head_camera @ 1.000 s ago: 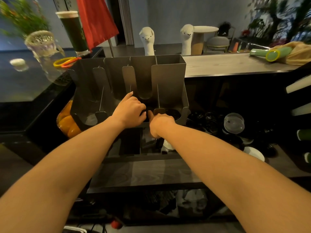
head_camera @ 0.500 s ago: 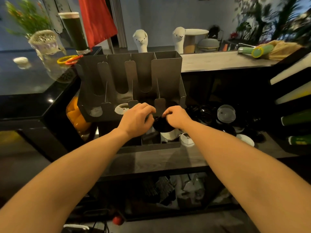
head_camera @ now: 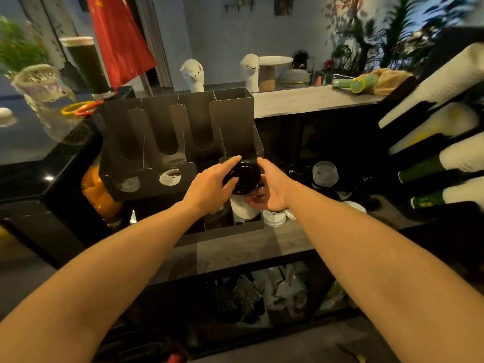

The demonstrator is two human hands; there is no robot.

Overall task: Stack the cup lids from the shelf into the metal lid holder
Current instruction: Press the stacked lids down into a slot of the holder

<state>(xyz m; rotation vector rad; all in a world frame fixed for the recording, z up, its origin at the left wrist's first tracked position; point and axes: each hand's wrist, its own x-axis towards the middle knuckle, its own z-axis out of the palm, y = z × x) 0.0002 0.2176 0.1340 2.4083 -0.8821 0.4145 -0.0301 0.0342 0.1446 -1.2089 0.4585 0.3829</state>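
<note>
Upper left, a red cloth flag (head_camera: 117, 40); beside it, a tall dark green drink with a pale foam top (head_camera: 86, 64); nearer, a clear textured glass jug (head_camera: 39, 82) and yellow and orange plastic rings (head_camera: 81, 108) on a glossy black counter (head_camera: 31, 158); further back, two white alpaca figurines (head_camera: 192, 74) (head_camera: 250, 70); on a pale wooden countertop (head_camera: 301, 100), a green tube with a yellow rim (head_camera: 364, 83) against a brown paper bag (head_camera: 390, 77); far right, slanted stacks of white and green paper cups (head_camera: 445, 74); lower left, orange fruit in a net bag (head_camera: 97, 195).

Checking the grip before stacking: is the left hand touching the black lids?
Touching. The head view shows the left hand wrapped against the left side of the black lids, its fingers overlapping their rim with no gap.
</note>
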